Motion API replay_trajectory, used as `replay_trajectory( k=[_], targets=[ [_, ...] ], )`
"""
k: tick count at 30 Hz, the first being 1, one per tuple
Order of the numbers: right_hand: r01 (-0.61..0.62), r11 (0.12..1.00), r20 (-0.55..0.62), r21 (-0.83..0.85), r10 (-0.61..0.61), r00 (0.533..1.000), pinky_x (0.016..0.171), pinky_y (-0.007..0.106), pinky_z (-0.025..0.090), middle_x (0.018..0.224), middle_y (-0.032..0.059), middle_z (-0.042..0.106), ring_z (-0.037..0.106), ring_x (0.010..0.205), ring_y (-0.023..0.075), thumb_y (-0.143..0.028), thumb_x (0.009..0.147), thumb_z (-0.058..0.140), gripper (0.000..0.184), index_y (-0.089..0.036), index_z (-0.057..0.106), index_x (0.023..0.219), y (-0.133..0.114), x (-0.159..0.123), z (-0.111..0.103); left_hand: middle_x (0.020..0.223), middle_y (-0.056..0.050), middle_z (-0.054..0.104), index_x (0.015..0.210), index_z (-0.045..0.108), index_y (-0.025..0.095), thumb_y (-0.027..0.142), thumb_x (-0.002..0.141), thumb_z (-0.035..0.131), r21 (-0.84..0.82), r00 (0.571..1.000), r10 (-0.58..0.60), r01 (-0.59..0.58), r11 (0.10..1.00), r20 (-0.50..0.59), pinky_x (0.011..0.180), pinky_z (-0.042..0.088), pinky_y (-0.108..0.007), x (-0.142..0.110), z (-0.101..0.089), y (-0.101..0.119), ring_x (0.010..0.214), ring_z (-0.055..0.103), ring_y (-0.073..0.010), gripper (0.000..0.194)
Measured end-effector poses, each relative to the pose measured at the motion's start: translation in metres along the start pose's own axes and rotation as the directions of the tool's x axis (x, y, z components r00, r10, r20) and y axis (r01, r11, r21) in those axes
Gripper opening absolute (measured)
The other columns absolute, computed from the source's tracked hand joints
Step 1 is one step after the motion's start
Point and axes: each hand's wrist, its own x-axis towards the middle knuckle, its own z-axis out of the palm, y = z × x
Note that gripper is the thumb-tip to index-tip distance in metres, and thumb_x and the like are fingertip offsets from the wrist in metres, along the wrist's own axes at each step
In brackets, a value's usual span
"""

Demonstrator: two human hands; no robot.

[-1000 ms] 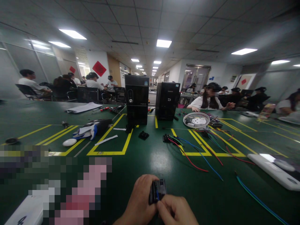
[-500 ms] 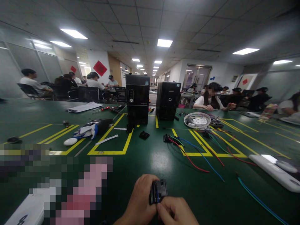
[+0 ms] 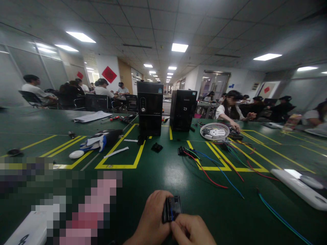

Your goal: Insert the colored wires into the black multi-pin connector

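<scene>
At the bottom middle of the view, both my hands close on a small black plastic connector (image 3: 171, 208) with a blue wire in it. My left hand (image 3: 150, 219) wraps round its left side. From below and to the right, my right hand (image 3: 191, 230) pinches its lower edge. The connector is held just above the green table (image 3: 163, 173). Loose red, blue and green wires (image 3: 212, 166) run from another black connector (image 3: 181, 150) further out on the table.
Two black computer towers (image 3: 150, 108) stand at mid-table. A white round basket (image 3: 214, 131), a black part (image 3: 156, 147), gloves (image 3: 95, 141) and a white keyboard (image 3: 301, 187) lie around. A person across the table reaches toward the basket. Other people sit behind.
My hands and the connector have barely shifted. The person across the table has moved a hand down toward the parts beside the white basket.
</scene>
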Motion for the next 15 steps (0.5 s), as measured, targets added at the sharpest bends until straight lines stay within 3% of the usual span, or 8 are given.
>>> replay_trajectory(
  k=[6,15],
  targets=[
    [0.015,0.999,0.009,-0.048,-0.015,1.0,0.046,0.024,0.023,0.052,-0.0023,0.043,0.041,0.049,0.0121,-0.028,0.08,0.044,0.029,-0.017,0.052,0.055,-0.0013,0.0018,-0.0046,0.097,-0.007,0.062,0.097,0.056,0.018,0.008,0.056,0.055,0.003,1.0,-0.009,0.009,1.0,0.01,0.085,0.041,-0.041,0.0026,-0.0013,0.0019,0.093,0.056,-0.0263,0.042],
    [0.035,0.998,-0.042,0.049,-0.033,0.999,0.046,0.024,0.023,0.051,-0.0029,0.041,0.039,0.048,0.012,-0.033,0.079,0.042,0.028,-0.019,0.043,0.055,-0.0063,-0.0003,-0.006,0.099,-0.007,0.061,0.099,0.056,0.019,0.009,0.058,0.056,0.001,1.0,0.002,-0.002,1.0,0.016,0.086,0.041,-0.04,0.0031,0.0013,-0.0044,0.094,0.056,-0.0263,0.042]
  ],
)
